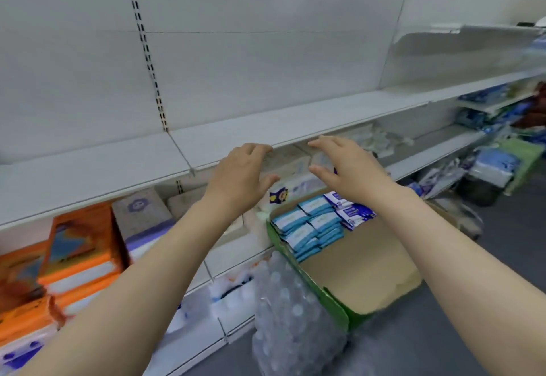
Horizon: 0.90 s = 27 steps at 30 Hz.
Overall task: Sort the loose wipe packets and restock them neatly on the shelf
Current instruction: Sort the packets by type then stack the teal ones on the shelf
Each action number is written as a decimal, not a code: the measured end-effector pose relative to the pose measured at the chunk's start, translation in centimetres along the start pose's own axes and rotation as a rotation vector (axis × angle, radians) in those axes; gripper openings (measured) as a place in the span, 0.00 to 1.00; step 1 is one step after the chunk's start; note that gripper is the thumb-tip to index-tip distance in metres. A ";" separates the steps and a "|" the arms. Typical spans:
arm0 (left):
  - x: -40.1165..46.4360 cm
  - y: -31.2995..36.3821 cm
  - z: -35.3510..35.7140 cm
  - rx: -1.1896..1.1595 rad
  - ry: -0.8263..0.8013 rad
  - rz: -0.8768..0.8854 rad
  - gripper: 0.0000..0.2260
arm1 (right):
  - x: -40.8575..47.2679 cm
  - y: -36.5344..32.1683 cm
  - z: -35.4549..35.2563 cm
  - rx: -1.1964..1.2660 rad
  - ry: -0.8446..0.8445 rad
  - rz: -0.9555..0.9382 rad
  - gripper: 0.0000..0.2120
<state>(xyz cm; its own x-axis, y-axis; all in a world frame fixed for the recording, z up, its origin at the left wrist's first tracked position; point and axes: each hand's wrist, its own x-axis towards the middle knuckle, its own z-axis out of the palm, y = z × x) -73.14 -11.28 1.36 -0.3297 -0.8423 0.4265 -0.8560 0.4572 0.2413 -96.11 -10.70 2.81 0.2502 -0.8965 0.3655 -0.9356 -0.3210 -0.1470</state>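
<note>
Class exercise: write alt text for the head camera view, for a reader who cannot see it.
Two bare hands, left hand and right hand, reach open toward a white metal store shelf, holding nothing. Below sits a green-edged cardboard box with blue-and-white wipe packets stacked at its far end.

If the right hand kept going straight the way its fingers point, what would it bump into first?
Probably the pale packs on the shelf below the white shelf edge. The right hand points at them with open fingers, though how far off they are is hard to judge.

Matt grey-white metal shelf (295,121), plain brown cardboard box (363,269) with glossy green outer face, wipe packets (310,228) in shiny plastic film, bottles (289,310) wrapped in clear glossy plastic.
</note>
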 end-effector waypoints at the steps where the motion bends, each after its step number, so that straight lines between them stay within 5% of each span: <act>1: 1.4 0.4 1.7 -0.010 -0.013 0.002 0.26 | 0.5 1.8 0.5 -0.005 -0.015 0.013 0.25; 15: 12.0 -0.5 25.6 -0.045 -0.455 -0.240 0.25 | 6.7 23.7 18.6 0.093 -0.502 0.210 0.21; 23: 10.5 -0.6 37.5 -0.154 -0.603 -0.613 0.25 | 9.4 30.2 33.8 0.197 -0.928 0.113 0.23; 27: 9.2 0.5 41.0 -0.212 -0.610 -0.794 0.25 | 8.8 32.0 37.2 0.241 -0.974 0.019 0.26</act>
<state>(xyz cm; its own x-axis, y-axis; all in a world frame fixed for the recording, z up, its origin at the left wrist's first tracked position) -92.89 -30.52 -30.30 0.1051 -0.8987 -0.4257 -0.8472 -0.3051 0.4350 -114.58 -40.25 -32.88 0.4314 -0.7269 -0.5343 -0.8931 -0.2605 -0.3667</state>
